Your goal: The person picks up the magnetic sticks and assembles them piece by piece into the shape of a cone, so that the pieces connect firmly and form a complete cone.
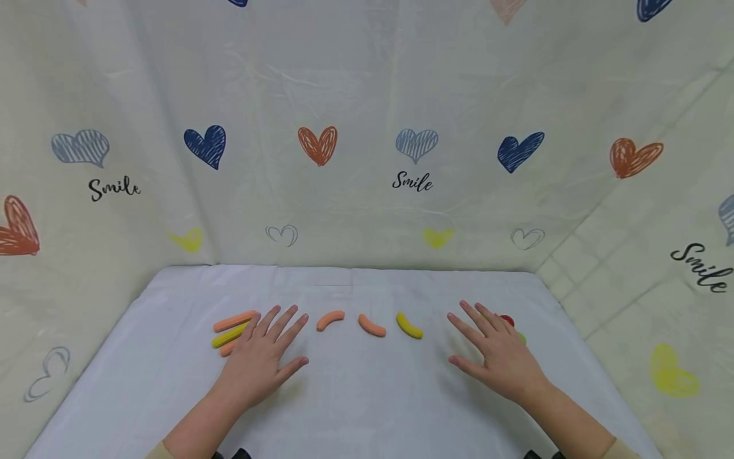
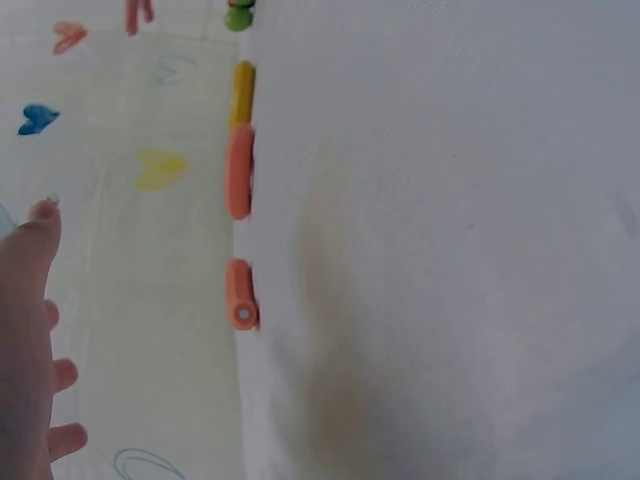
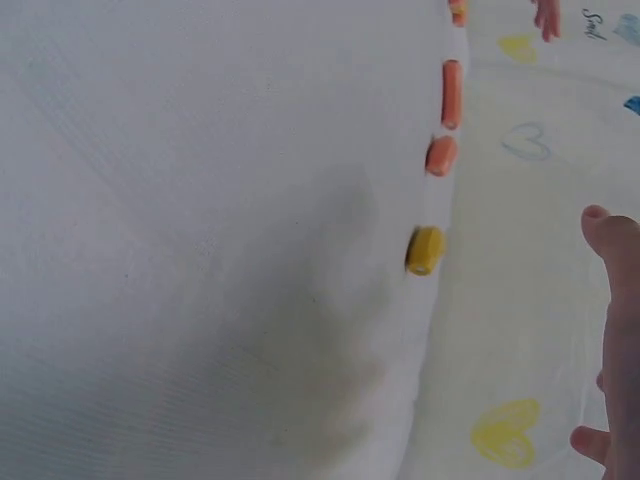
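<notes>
My left hand [image 1: 258, 357] hovers with fingers spread over the left of the table, thumb pointing inward. Its fingers partly cover a stack of straight sticks: an orange stick [image 1: 234, 320], a yellow stick [image 1: 230, 336] and another orange stick [image 1: 228, 348]. Spread the same way, my right hand [image 1: 504, 354] is held over the right side, overlapping a red piece [image 1: 507, 319] and a green piece [image 1: 522, 338], both mostly hidden. Between the hands lie two curved orange pieces, one [image 1: 330, 320] left of the other [image 1: 371, 326], and a curved yellow piece [image 1: 409, 326]. Neither hand holds anything.
A white cloth covers the table [image 1: 367, 401]. Pale curtains [image 1: 367, 83] printed with hearts and "Smile" rise behind it and along both sides. Beige sleeves [image 1: 620, 450] show at the wrists, with dark parts of the wrist gear [image 1: 241, 454] at the bottom edge.
</notes>
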Demonstrator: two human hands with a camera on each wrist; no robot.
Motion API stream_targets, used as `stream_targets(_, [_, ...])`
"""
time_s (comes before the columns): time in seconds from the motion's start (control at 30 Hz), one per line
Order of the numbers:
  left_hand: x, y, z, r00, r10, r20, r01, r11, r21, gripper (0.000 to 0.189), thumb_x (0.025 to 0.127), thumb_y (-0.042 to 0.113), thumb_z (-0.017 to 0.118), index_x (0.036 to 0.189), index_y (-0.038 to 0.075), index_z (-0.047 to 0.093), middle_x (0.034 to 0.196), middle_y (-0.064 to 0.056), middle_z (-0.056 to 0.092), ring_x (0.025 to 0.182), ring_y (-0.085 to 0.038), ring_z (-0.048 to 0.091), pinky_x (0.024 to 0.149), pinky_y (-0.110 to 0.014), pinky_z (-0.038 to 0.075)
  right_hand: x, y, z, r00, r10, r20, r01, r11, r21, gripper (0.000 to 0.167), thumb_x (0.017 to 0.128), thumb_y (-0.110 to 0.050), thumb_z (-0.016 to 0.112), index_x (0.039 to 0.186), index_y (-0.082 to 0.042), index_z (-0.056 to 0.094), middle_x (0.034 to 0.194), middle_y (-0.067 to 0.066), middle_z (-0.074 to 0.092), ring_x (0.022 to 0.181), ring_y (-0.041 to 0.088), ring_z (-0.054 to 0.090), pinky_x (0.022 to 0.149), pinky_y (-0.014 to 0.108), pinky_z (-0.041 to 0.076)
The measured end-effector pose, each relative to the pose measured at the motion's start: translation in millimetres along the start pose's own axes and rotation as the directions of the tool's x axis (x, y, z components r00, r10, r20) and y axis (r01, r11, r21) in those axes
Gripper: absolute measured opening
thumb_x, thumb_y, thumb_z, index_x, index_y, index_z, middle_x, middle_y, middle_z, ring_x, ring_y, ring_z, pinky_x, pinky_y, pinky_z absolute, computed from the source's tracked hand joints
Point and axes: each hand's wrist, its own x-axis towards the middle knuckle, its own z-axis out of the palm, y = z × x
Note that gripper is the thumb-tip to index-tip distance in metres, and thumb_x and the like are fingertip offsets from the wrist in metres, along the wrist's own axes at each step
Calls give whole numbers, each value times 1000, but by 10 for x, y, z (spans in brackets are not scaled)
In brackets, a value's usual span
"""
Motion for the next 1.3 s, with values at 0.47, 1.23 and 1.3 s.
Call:
stream_targets(0.47, [91, 8, 81, 998, -64, 5, 65, 996, -56, 74, 95, 62, 51, 157, 29, 28, 156, -4, 38, 137, -32, 38, 111, -57, 28, -132, 200, 122, 993, 85, -84, -75, 991, 109, 72, 79, -42, 82, 142, -19, 55, 142, 11, 52, 120, 33, 53, 91, 55, 46])
stream_targets(1.23, [340, -41, 132, 984, -171, 56, 177, 973, -147, 71, 92, 54, 63, 153, 24, 40, 144, -8, 52, 129, -33, 48, 103, -59, 39, -512, 802, -5, 910, 395, 124, -408, 907, 104, 62, 88, -45, 73, 137, -10, 56, 135, 23, 54, 122, 47, 47, 89, 65, 42])
stream_targets(1.3, [379, -42, 149, 981, -180, 72, 190, 968, -163, 68, 93, 51, 64, 151, 24, 43, 141, -8, 55, 127, -33, 51, 101, -57, 41, -523, 858, 13, 902, 404, 151, -422, 900, 110, 62, 89, -46, 71, 138, -9, 56, 135, 23, 55, 122, 48, 47, 90, 66, 41])
